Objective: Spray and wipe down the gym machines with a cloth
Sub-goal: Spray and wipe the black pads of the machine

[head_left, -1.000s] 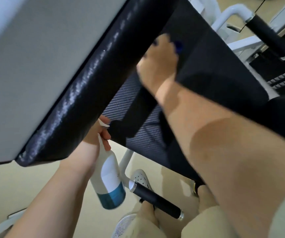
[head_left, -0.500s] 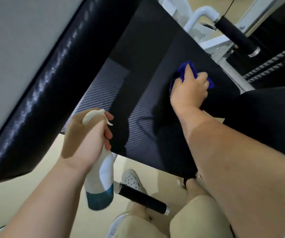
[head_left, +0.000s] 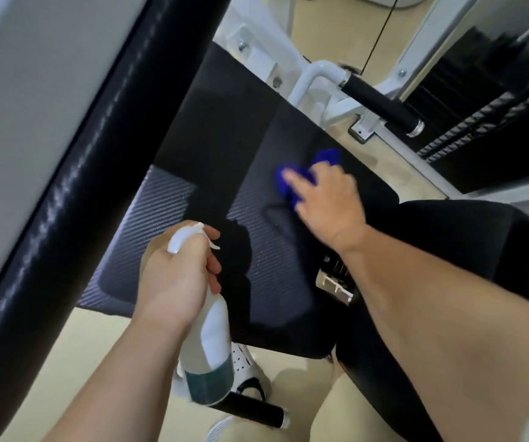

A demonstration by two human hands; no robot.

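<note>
The blurred right hand (head_left: pixel 330 202) covers most of the blue cloth (head_left: pixel 325 156), so its grip is unclear.
</note>
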